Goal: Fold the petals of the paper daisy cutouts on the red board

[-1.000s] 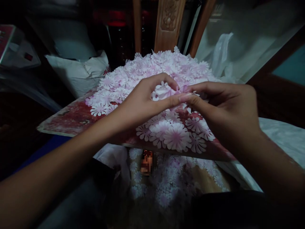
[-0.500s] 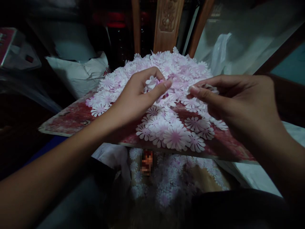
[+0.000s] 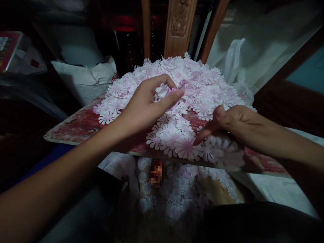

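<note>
My left hand (image 3: 154, 101) is closed in a pinch around a small bunch of white and lilac flower cutouts (image 3: 162, 90), above a large heap of similar cutouts (image 3: 202, 77). Lower at the right, my right hand (image 3: 222, 123) is turned over, thumb raised apart from the stretched forefinger. That fingertip is close to a flower cutout with a lilac centre (image 3: 187, 145) near the board's front edge. Just below the right hand is a motion-blurred flower cutout (image 3: 227, 155); I cannot tell whether it touches the hand. The other right fingers are mostly hidden.
The heap lies on a worn red board (image 3: 73, 126). More cutouts (image 3: 177, 199) lie below its front edge. A white sack (image 3: 83, 76) stands at the left, a carved wooden slat (image 3: 179, 30) behind, and a clear plastic bag (image 3: 234, 60) at the back right.
My right hand has moved down and turned over, its thumb and forefinger parting from their pinch. A blurred flower cutout now shows below it. The left hand keeps its pinch.
</note>
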A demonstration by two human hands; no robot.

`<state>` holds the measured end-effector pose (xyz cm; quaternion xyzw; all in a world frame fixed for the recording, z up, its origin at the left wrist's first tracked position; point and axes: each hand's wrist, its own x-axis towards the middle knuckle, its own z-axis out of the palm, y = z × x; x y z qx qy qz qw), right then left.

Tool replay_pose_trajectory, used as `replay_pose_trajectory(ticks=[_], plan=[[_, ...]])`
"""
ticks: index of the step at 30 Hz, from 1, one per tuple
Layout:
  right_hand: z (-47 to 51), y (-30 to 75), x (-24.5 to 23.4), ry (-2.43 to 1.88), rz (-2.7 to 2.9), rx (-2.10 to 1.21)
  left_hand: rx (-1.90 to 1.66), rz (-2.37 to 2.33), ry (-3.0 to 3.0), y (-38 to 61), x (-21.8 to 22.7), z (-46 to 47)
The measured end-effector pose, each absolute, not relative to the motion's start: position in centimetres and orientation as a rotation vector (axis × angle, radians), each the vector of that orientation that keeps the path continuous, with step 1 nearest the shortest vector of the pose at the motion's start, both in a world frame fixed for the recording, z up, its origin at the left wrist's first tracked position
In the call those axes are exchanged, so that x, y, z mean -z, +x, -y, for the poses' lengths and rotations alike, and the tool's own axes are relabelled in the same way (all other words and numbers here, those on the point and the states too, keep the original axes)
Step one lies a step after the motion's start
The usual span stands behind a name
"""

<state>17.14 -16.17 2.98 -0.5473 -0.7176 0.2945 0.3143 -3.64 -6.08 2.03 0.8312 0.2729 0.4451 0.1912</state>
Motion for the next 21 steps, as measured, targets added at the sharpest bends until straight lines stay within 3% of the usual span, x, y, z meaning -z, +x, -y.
replay_pose_trajectory(ticks=[4,21], plan=[[16.3,16.9,-2.7,-1.44,1.979,-0.929,-1.231,-0.709,2.294,-3.9,-1.7,5.8],[15.0,15.1,-1.4,-1.354,1.907,-0.379,-1.039,-0.539,2.348,-2.9,-1.7,7.3]])
